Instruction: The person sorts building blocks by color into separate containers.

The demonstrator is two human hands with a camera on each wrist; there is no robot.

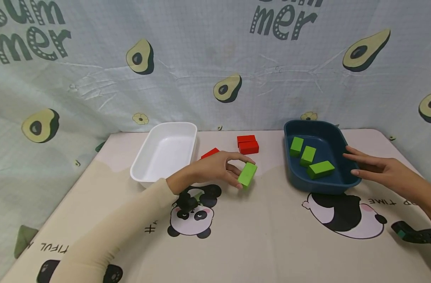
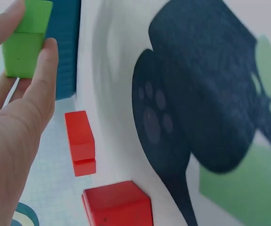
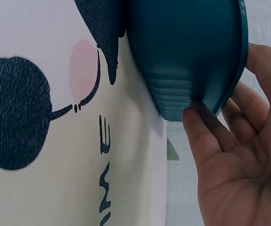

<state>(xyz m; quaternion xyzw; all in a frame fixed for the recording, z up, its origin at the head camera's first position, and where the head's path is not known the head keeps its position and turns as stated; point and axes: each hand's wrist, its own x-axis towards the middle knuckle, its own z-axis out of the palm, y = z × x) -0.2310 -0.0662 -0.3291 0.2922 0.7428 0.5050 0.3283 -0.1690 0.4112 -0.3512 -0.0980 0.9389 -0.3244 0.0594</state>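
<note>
My left hand (image 1: 219,167) pinches a green block (image 1: 247,175) between thumb and fingertips, above the table between the two bins. In the left wrist view the same block (image 2: 24,52) sits between the fingers, tilted. On the right, a dark blue bin (image 1: 295,182) holds three green blocks (image 1: 320,169) lying apart on its floor. My right hand (image 1: 385,169) rests its extended fingers against that bin's right side. The right wrist view has the fingertips (image 3: 194,117) at the bin's outer wall (image 3: 173,70), with nothing gripped.
A white bin (image 1: 166,153) stands at the left with nothing in it. Two red blocks (image 1: 248,147) lie side by side at the back, and another red block (image 1: 210,153) is partly hidden behind my left hand. A printed cloth covers the table (image 1: 251,236); a patterned curtain (image 1: 187,47) hangs behind.
</note>
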